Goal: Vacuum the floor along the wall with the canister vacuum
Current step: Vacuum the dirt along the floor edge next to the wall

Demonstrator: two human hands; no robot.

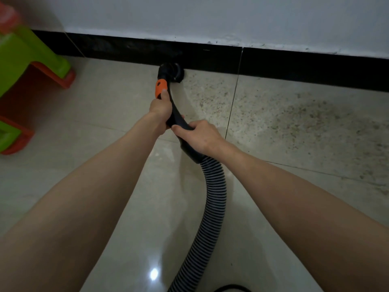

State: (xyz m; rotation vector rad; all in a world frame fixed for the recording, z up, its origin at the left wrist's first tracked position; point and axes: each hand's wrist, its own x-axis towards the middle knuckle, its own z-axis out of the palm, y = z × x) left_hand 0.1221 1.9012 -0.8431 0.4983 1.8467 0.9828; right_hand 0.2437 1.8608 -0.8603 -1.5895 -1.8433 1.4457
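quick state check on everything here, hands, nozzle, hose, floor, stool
left hand: grips the handle below its orange part
right hand: grips the handle's rear end
brush nozzle: at the baseboard
hose: curved, attached
floor: gritty on the right
stool: standing at left

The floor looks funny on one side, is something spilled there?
Yes. Gritty brown specks lie scattered over the floor tiles right of the brush nozzle, near the black baseboard. Left of it, the tiles look clean.

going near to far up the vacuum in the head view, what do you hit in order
ribbed hose -> right hand -> left hand -> orange grip -> brush nozzle -> black baseboard -> white wall
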